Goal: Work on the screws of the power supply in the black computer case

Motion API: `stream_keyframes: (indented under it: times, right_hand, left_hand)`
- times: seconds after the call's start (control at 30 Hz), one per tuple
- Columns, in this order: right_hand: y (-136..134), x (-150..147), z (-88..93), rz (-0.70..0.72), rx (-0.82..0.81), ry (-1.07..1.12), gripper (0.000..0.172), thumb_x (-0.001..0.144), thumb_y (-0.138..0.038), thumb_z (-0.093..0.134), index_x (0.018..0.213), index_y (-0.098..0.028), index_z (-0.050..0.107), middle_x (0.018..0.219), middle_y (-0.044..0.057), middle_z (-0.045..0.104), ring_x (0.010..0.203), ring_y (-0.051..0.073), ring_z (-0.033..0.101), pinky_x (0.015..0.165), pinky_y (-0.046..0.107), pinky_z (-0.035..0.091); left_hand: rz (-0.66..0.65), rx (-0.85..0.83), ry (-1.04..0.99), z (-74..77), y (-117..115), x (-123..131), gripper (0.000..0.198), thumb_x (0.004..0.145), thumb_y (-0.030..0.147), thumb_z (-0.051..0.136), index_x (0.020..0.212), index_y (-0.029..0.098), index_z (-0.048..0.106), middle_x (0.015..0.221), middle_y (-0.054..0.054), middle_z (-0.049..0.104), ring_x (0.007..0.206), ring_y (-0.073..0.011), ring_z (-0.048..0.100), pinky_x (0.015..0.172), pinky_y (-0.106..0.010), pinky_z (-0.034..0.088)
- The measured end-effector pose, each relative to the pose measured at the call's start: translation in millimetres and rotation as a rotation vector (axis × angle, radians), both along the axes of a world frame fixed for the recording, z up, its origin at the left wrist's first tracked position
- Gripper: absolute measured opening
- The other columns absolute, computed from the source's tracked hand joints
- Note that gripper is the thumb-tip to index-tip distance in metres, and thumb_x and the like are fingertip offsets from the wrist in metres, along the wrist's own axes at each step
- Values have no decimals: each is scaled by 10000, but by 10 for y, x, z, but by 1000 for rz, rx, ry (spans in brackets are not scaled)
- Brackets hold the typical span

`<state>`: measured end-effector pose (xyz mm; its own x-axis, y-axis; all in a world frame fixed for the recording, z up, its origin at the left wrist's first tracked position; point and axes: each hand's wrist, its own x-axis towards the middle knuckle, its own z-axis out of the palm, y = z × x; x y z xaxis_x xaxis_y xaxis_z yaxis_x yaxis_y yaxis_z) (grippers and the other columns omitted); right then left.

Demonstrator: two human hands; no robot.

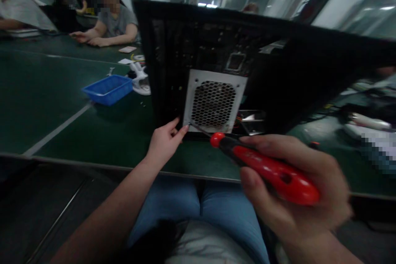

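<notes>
My right hand (297, 181) is closed around a red and black screwdriver (266, 167). Its thin shaft points left, and the tip meets the lower left corner of a light grey power supply (215, 101) with a honeycomb vent. At that same corner, my left hand (167, 140) has its thumb on the plate and its fingers at the left edge. Whether a screw sits under the tip is too small to tell. The power supply is in a black computer case (148, 57), standing on the green table (120, 136) with dark board parts above the vent.
Left of the case are a blue plastic tray (108, 90), a white object (140, 80) and a few tiny loose pieces. Two people sit across the table at the far left. On the right lie cables and a pale tube-like object (369, 120). The table's front edge runs above my lap.
</notes>
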<state>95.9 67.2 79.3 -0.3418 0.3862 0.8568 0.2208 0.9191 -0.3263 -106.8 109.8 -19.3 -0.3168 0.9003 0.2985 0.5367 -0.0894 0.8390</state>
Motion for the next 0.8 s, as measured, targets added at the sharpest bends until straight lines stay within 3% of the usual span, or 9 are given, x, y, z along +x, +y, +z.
stream_keyframes:
  times: [0.07,0.33,0.43,0.6,0.8]
  right_hand:
    - [22,34,-31,82,5,44,258,770,-99,625,983,-109,479,923,52,526,858,144,532,720,244,470]
    - [34,34,-145,70,4,106,219,851,-237,576,981,-110,454,926,65,517,854,141,519,738,243,490]
    - [24,43,-139,81,-19,132,228,819,-193,582,986,-117,445,936,66,514,872,145,515,762,260,484]
    - [14,130,-109,128,-108,78,262,797,-118,593,1019,-120,454,979,47,514,917,130,513,817,242,456]
    - [69,225,-201,165,-126,49,368,798,-174,645,1115,-120,468,1066,79,486,1023,192,495,886,277,437]
  left_hand:
    - [-16,10,-21,13,-20,4,596,778,548,502,1189,119,551,504,27,584,489,-150,581,498,-231,414]
    - [108,-147,-40,-10,-3,-20,641,692,587,564,1194,188,548,553,36,626,611,-185,626,596,-263,451]
    - [89,-124,-43,-17,-16,-10,607,722,580,546,1202,208,537,556,48,620,611,-174,615,605,-260,448]
    - [11,-29,-46,-14,-3,28,623,752,568,519,1197,133,541,569,18,604,518,-147,575,532,-239,428]
    - [15,-12,-14,-23,30,16,575,789,547,491,1194,144,552,491,37,546,477,-128,555,499,-214,395]
